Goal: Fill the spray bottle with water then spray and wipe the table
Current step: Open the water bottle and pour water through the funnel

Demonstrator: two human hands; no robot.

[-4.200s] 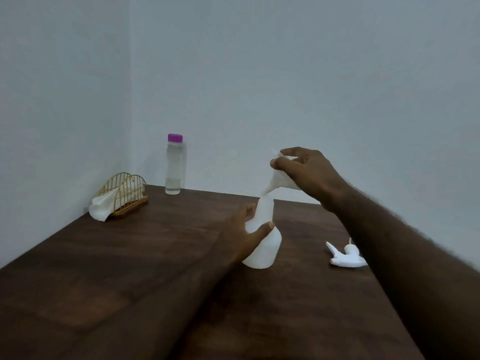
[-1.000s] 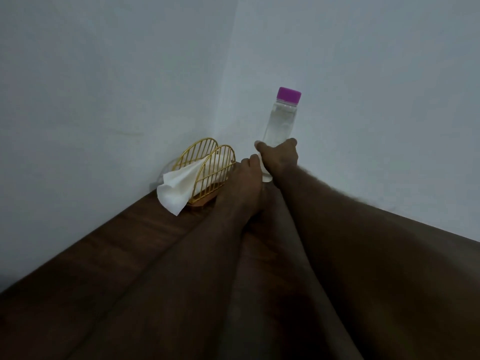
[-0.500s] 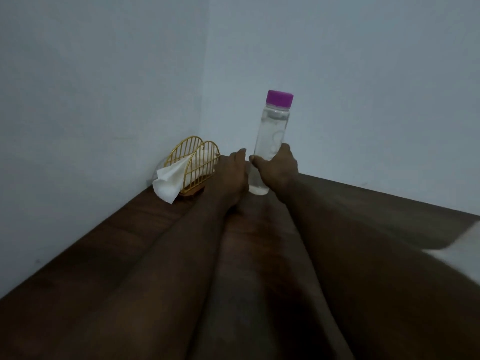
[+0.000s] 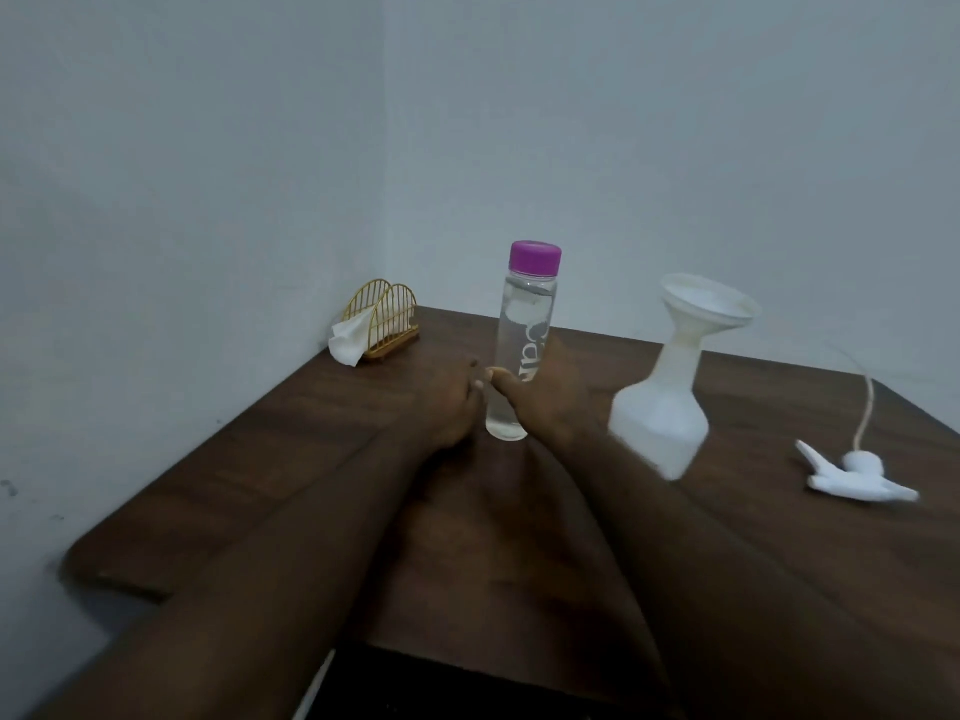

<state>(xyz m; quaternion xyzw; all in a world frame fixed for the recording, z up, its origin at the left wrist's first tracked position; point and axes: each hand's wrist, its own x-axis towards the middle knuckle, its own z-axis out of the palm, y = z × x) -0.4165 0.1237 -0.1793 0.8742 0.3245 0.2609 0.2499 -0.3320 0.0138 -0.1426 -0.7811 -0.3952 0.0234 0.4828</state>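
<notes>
2 hands have pulled the water bottle (image 4: 522, 356) from the corner to near the spray bottle (image 4: 660, 423) with its funnel (image 4: 706, 309). Now the right hand (image 4: 550, 402) grips its lower body; whether the left hand (image 4: 444, 407) grips is unclear. With the purple cap (image 4: 535, 257) on, uncapping likely precedes pouring.

A: Where is the water bottle (image 4: 524, 345)?
B: Upright at the middle of the tabletop (image 4: 291, 459), between the left hand (image 4: 447, 407) and the right hand (image 4: 548, 402).
A: And to its right?
B: The spray bottle (image 4: 660, 418), with a funnel (image 4: 706, 309) in its neck. Further right, near the right edge, lies the spray head (image 4: 857, 475). The napkin holder (image 4: 387, 319) sits in the far left corner.
</notes>
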